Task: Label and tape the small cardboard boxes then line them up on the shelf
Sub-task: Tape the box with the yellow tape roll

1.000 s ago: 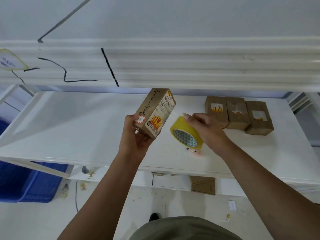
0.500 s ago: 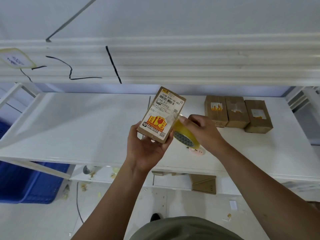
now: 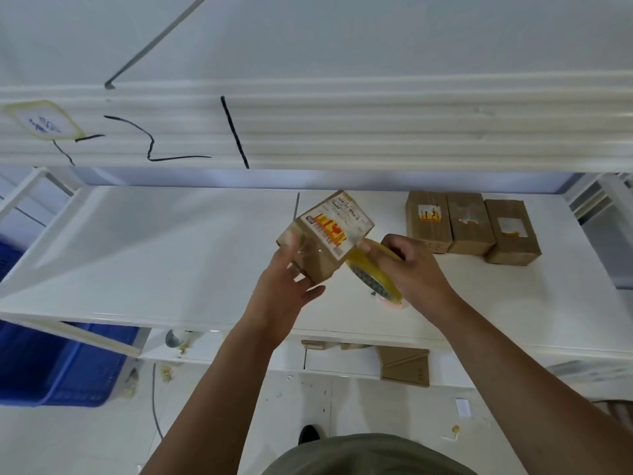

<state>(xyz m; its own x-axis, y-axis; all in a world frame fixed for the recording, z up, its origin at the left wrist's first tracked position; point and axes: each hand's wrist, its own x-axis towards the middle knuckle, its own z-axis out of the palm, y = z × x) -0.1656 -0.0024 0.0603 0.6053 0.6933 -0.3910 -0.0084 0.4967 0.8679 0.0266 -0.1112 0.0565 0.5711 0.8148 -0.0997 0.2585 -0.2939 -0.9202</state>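
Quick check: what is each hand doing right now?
Left hand: holding the cardboard box tilted above the shelf.
Right hand: gripping the yellow tape roll against the box.

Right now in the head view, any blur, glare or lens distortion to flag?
Head view: motion blur on the left hand and the held box, whose label print is unreadable; the tape roll in the right hand is sharper. Wide-angle bowing curves the shelf edges. Soft sheen on the shelf surface, no hard glare. The three lined-up boxes look clear.
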